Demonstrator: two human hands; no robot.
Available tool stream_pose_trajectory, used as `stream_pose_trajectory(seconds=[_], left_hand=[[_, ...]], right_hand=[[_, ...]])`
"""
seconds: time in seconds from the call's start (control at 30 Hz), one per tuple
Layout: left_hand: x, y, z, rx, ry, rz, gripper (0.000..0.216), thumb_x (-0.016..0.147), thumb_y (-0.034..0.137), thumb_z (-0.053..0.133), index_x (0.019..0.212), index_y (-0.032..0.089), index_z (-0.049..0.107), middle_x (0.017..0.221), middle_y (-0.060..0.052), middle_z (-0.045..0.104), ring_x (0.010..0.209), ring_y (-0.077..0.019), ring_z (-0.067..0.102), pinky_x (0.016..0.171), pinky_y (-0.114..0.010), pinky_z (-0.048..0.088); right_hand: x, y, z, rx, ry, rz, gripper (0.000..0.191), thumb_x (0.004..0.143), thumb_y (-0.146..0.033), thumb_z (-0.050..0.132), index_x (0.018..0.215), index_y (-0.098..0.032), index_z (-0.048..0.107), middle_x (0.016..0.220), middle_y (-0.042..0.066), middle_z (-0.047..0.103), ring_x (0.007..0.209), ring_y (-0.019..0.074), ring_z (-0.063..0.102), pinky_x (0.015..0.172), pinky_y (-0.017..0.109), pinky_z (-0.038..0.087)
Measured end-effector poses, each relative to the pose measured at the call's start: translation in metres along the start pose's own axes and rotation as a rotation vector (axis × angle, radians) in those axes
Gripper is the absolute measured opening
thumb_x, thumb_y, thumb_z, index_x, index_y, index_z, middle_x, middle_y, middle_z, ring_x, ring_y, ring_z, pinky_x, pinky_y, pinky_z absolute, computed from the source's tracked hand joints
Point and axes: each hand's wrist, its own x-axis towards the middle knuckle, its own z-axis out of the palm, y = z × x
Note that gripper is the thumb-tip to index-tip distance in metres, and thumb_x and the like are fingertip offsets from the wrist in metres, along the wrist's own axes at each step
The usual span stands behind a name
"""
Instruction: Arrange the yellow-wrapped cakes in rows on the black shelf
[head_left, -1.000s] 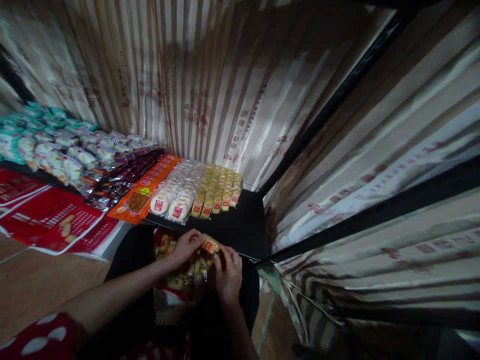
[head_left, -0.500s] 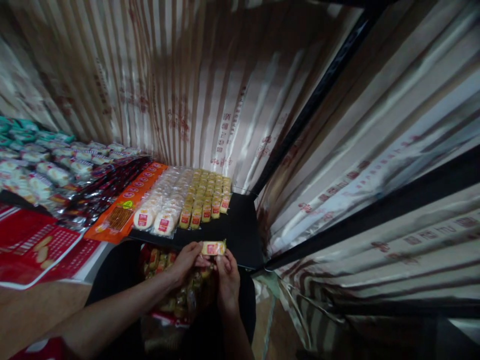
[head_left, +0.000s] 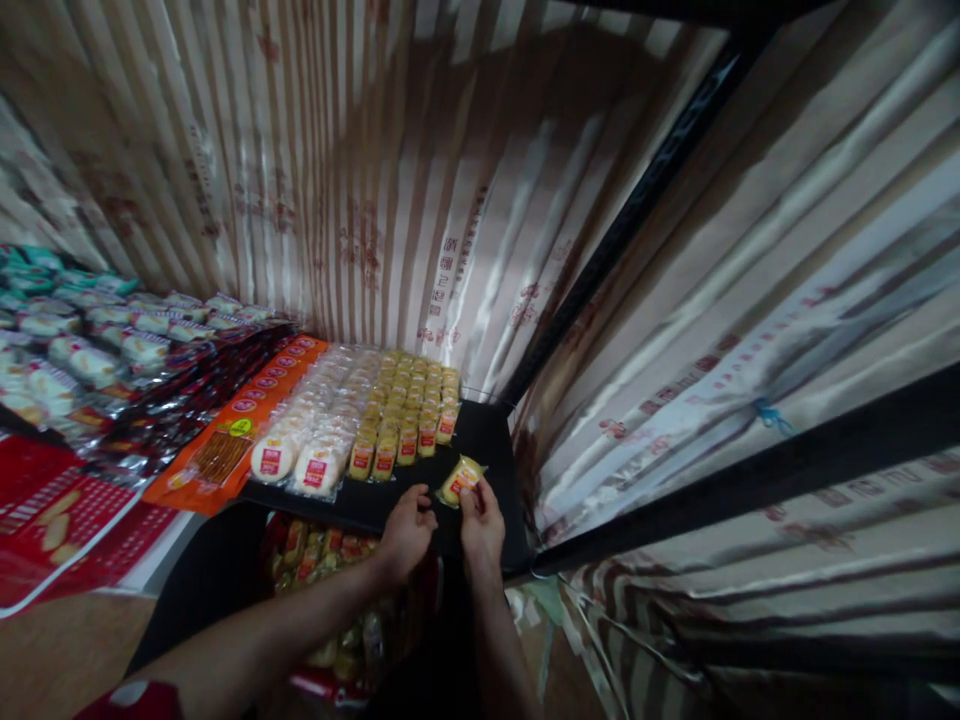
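Packet (head_left: 458,482) is over the shelf's (head_left: 484,435) right end, inside the front edge. Our right hand (head_left: 482,525) pinches its near end; left hand (head_left: 409,530) is half curled, seemingly empty. We'd best pinch lightly, label (head_left: 464,478) up, clear of the packet rows (head_left: 409,410).

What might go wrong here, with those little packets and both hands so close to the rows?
1. The right hand pinches the single yellow packet by its near end, so it might slip.
2. The yellow rows stand tightly packed on the black shelf; a bump could push several out of line.
3. The left forearm crosses above the bag of packets and might snag it.
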Motion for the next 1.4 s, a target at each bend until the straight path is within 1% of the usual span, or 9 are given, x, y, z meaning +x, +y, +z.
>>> stream_pose_trajectory(seconds=[0.13,0.2,0.27,0.53,0.8,1.0,1.1,1.27,1.4], left_hand=[[0.010,0.006,0.007,0.243,0.021,0.313,0.044,0.070,0.003,0.043,0.110,0.018,0.054,0.120,-0.008,0.054,0.106,-0.0178,0.056,0.099,-0.033,0.041],[0.017,0.011,0.011,0.294,0.019,0.363,0.047,0.067,0.001,0.043,0.110,0.016,0.056,0.129,-0.010,0.049,0.122,-0.0217,0.045,0.107,-0.036,0.033],[0.024,0.014,0.013,0.321,0.021,0.354,0.050,0.066,0.001,0.043,0.112,0.014,0.056,0.135,-0.011,0.044,0.129,-0.0241,0.037,0.111,-0.039,0.028],[0.048,0.012,0.019,0.276,0.041,0.362,0.056,0.064,0.000,0.042,0.116,0.016,0.055,0.137,-0.009,0.045,0.130,-0.0230,0.036,0.113,-0.040,0.027],[0.057,0.009,0.019,0.267,0.018,0.364,0.059,0.064,-0.001,0.040,0.120,0.014,0.053,0.137,-0.010,0.044,0.131,-0.0208,0.036,0.113,-0.037,0.027],[0.062,-0.003,0.019,0.172,0.031,0.408,0.066,0.068,0.001,0.037,0.133,0.015,0.038,0.135,-0.010,0.047,0.125,-0.0173,0.043,0.110,-0.037,0.031],[0.066,-0.009,0.020,0.142,0.007,0.442,0.070,0.070,0.002,0.036,0.138,0.015,0.029,0.138,-0.010,0.044,0.126,-0.0157,0.042,0.111,-0.036,0.030],[0.071,-0.016,0.020,0.158,-0.033,0.478,0.070,0.069,0.002,0.035,0.138,0.014,0.030,0.141,-0.010,0.040,0.129,-0.0166,0.039,0.111,-0.037,0.030],[0.072,-0.023,0.023,0.183,0.006,0.542,0.069,0.071,0.002,0.034,0.139,0.014,0.029,0.143,-0.009,0.038,0.130,-0.0167,0.037,0.111,-0.038,0.030]], right_hand=[[0.039,-0.003,0.011,-0.175,0.007,-0.180,0.049,0.073,-0.041,0.051,0.112,-0.013,0.060,0.106,0.013,0.062,0.086,0.0205,0.061,0.077,0.032,0.049],[0.053,-0.004,0.019,-0.230,-0.015,-0.229,0.045,0.074,-0.039,0.049,0.110,-0.015,0.062,0.102,0.011,0.063,0.084,0.0199,0.060,0.076,0.032,0.048],[0.064,-0.003,0.025,-0.278,-0.024,-0.246,0.044,0.074,-0.037,0.048,0.109,-0.014,0.063,0.099,0.011,0.063,0.085,0.0207,0.060,0.077,0.033,0.048],[0.083,0.003,0.041,-0.381,-0.050,-0.326,0.040,0.076,-0.031,0.045,0.109,-0.015,0.063,0.097,0.010,0.065,0.088,0.0212,0.059,0.082,0.034,0.045],[0.078,0.001,0.048,-0.367,-0.039,-0.303,0.037,0.077,-0.032,0.045,0.105,-0.013,0.058,0.100,0.013,0.062,0.090,0.0225,0.059,0.081,0.034,0.045],[0.071,0.001,0.049,-0.348,-0.007,-0.292,0.018,0.076,-0.036,0.049,0.081,-0.019,0.053,0.082,0.006,0.058,0.075,0.0195,0.056,0.072,0.031,0.044],[0.070,0.002,0.050,-0.339,-0.012,-0.296,0.018,0.077,-0.037,0.049,0.080,-0.020,0.052,0.082,0.005,0.058,0.076,0.0192,0.055,0.074,0.031,0.042],[0.069,0.005,0.052,-0.291,-0.011,-0.280,0.018,0.078,-0.038,0.048,0.079,-0.020,0.051,0.081,0.004,0.056,0.076,0.0182,0.053,0.072,0.030,0.043],[0.069,0.004,0.051,-0.316,-0.026,-0.271,0.020,0.078,-0.038,0.047,0.080,-0.020,0.052,0.080,0.004,0.058,0.073,0.0176,0.054,0.070,0.029,0.043]])
